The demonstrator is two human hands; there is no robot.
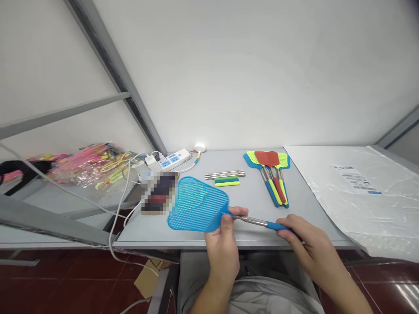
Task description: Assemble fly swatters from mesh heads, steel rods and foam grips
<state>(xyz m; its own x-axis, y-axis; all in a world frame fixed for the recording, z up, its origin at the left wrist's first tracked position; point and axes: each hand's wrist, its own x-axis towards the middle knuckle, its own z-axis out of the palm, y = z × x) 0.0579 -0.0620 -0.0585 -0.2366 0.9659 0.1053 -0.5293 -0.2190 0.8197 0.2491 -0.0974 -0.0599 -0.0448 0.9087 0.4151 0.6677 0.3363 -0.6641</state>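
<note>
A blue fly swatter (201, 206) with a metal shaft and blue grip is held in both hands above the front of the table. My left hand (224, 244) is closed around the neck, where the slotted head meets the shaft, thumb on top. My right hand (303, 237) grips the blue handle at the other end. Behind them lie thin metal rods (225, 174), with a blue sleeve (226, 179) and a yellow-green sleeve (227, 183) beside them. To the right, several fly swatters (274, 174) in red, yellow-green and blue lie in an overlapping pile.
A large white plastic bag (330, 174) with a label covers the table's right side and hangs over its front edge. A power strip (176, 159) with cables stands back left, near a blurred-out object (159, 194). Bagged colourful items (91, 168) lie beyond the metal frame (121, 69).
</note>
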